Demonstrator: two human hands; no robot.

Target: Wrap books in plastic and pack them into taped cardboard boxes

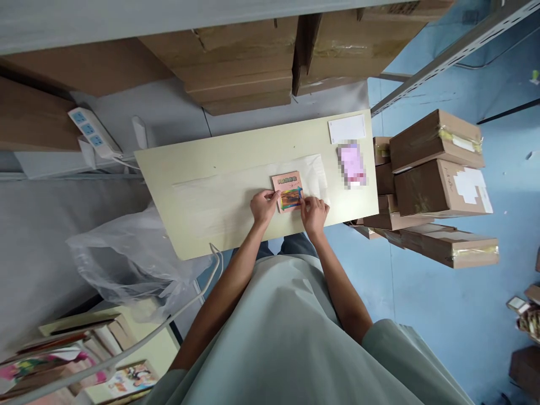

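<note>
"Lettering (287,180) on the book (290,200): can you read it?"

"Characters cross the top of the cover, too small to make out surely."

"Where is it?"

"Over a pale, translucent sheet (236,194) on the worktop (185,160). The left hand (264,206) pinches its left edge; the right hand (314,215) grips its lower right corner."

"Other labels?"

"White paper patches (467,185) on one of the stacked cardboard boxes (417,188), with handwriting beside them that I can't read. Near the worktop's right end, a pinkish-purple item (352,163) is blurred out, just below a white card (346,129)."

"Contents?"

"Hidden inside those boxes. A clear plastic bag (122,253) sags, crumpled, by the worktop's left end."
</note>
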